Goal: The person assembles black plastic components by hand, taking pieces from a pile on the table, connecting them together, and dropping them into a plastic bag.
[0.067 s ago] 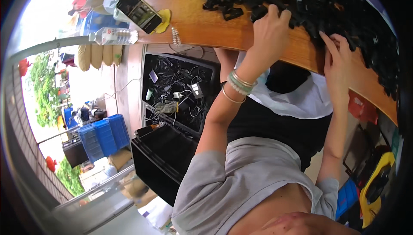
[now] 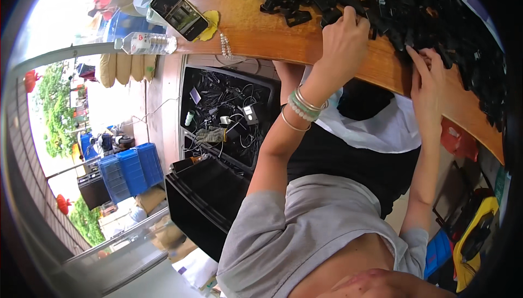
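A heap of small black plastic parts (image 2: 403, 6) spreads over the far side of the wooden table (image 2: 234, 22). At the heap's near edge, my left hand (image 2: 346, 39) is closed, its fingers bent down among the parts; what lies between the fingertips is hidden. My right hand (image 2: 427, 71) rests farther right, at the table's near edge. Its index finger stretches to touch the heap and its other fingers are partly bent and apart, with no held thing showing. Below the table edge, a white bag (image 2: 400, 126) lies open across my lap, dark inside.
On the table's left are a phone (image 2: 180, 11), a yellow cloth (image 2: 210, 25), a clear bottle (image 2: 144, 43) and a bead string (image 2: 225, 47). Lower left, a black crate (image 2: 261, 88) holds cables and a glove (image 2: 211, 135), beside another black bin (image 2: 199, 200). Blue crates (image 2: 131, 171) stand farther left.
The whole view has shifted slightly. Both hands stay at the near edge of the heap, with barely any change in their fingers.
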### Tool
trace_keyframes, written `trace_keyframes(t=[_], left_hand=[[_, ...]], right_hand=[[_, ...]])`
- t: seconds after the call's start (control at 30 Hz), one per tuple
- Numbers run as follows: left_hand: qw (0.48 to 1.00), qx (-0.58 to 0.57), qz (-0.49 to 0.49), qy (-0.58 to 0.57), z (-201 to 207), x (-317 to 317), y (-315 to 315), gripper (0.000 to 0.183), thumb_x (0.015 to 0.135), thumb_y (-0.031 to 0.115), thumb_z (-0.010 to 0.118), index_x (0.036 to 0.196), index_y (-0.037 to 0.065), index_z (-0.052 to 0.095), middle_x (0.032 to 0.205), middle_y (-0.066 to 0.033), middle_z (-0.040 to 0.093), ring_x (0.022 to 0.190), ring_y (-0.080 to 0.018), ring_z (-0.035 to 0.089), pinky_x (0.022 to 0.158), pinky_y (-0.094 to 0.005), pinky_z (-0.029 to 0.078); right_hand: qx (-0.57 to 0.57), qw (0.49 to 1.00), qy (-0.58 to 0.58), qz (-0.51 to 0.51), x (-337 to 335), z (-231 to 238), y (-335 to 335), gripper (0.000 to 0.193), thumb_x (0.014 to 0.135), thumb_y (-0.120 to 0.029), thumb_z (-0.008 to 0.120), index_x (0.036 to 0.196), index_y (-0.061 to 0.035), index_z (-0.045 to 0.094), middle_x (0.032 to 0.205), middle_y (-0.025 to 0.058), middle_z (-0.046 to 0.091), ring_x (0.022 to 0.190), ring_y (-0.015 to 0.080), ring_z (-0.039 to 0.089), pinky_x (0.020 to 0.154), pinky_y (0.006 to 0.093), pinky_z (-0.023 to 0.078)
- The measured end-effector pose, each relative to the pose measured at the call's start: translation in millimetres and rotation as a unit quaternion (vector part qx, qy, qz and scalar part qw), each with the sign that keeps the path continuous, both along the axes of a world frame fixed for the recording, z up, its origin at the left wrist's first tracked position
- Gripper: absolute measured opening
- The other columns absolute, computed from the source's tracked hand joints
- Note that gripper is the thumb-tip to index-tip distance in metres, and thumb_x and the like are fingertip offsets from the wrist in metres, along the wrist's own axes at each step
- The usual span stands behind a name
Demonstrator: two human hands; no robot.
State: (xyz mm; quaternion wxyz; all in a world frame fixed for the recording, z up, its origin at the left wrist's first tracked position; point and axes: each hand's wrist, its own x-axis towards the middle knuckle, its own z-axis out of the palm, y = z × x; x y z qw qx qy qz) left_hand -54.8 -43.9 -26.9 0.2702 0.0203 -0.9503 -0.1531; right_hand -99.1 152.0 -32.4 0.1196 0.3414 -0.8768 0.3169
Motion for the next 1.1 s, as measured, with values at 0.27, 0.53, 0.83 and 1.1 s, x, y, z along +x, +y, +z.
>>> trace_keyframes(t=[0.27, 0.53, 0.83, 1.1], left_hand=[[0.994, 0.041, 0.018, -0.104, 8.3, 12.4, -1.8, 0.021, 0.079, 0.022, 0.066, 0.088, 0.004, 0.066, 0.083, -0.0146, 0.056, 0.065, -0.0302, 0.059, 0.058, -0.0387, 0.046], [0.984, 0.172, -0.017, -0.037, -4.0, 26.1, 6.5, 0.033, 0.071, 0.018, 0.074, 0.096, 0.001, 0.063, 0.084, -0.0173, 0.059, 0.071, -0.0333, 0.061, 0.062, -0.0399, 0.047], [0.899, 0.429, -0.043, -0.083, 1.8, 41.1, 31.1, 0.034, 0.067, 0.008, 0.076, 0.098, -0.001, 0.065, 0.077, -0.0073, 0.062, 0.07, -0.0123, 0.056, 0.068, -0.0247, 0.046], [0.811, 0.549, -0.097, -0.178, 17.0, 42.8, 44.2, 0.028, 0.072, 0.008, 0.076, 0.091, -0.007, 0.062, 0.066, -0.006, 0.061, 0.05, -0.0079, 0.051, 0.047, -0.0219, 0.04]], right_hand=[[-0.029, 0.999, 0.007, 0.011, 11.0, 1.7, -2.9, 0.033, 0.081, 0.001, 0.06, 0.112, -0.0089, 0.062, 0.115, 0.0105, 0.054, 0.09, 0.0254, 0.054, 0.084, 0.0373, 0.042], [-0.047, 0.997, 0.054, -0.036, 13.8, -15.4, -7.8, 0.025, 0.079, 0.002, 0.064, 0.103, -0.0046, 0.062, 0.116, 0.0109, 0.054, 0.092, 0.026, 0.057, 0.08, 0.0361, 0.045], [-0.217, 0.962, -0.086, -0.14, 18.5, -12.9, 11.9, 0.028, 0.083, 0.005, 0.06, 0.11, -0.0021, 0.061, 0.113, 0.0121, 0.059, 0.1, 0.0232, 0.058, 0.086, 0.0305, 0.046], [-0.292, 0.932, -0.194, 0.091, 27.6, 11.1, 13.6, 0.019, 0.079, 0.011, 0.06, 0.096, 0.005, 0.065, 0.106, 0.0114, 0.061, 0.098, 0.0177, 0.058, 0.078, 0.0238, 0.048]])
